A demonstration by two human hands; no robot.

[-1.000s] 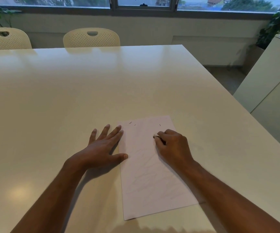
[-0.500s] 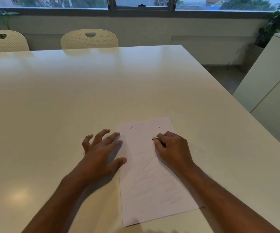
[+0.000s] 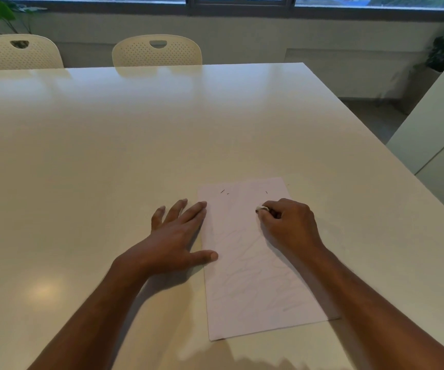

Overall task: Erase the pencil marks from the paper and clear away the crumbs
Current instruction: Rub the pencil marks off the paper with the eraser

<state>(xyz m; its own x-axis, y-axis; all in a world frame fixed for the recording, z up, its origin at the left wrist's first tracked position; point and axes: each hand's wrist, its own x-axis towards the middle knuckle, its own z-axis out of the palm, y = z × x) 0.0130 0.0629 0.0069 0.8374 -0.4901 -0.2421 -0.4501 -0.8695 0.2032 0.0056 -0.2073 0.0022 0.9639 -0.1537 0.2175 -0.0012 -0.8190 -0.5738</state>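
Note:
A white sheet of paper (image 3: 244, 295) lies on the table in front of me, with faint grey pencil scribbles (image 3: 258, 276) over its lower half. A few dark eraser crumbs (image 3: 223, 191) sit near its far edge. My right hand (image 3: 288, 225) rests on the paper's upper right part, fingers closed on a small white eraser (image 3: 262, 209) whose tip touches the sheet. My left hand (image 3: 174, 236) lies flat with fingers spread on the table, its thumb and forefinger touching the paper's left edge.
The paper lies on a large cream table (image 3: 108, 156). Two cream perforated chairs (image 3: 156, 50) stand at the far side. A white cabinet (image 3: 439, 124) stands to the right, past the table's right edge. Plants are in both far corners.
My left hand's fingers curled up briefly, then flattened again against the paper's left edge. My right hand with the eraser has barely shifted on the sheet. The view tilted slightly.

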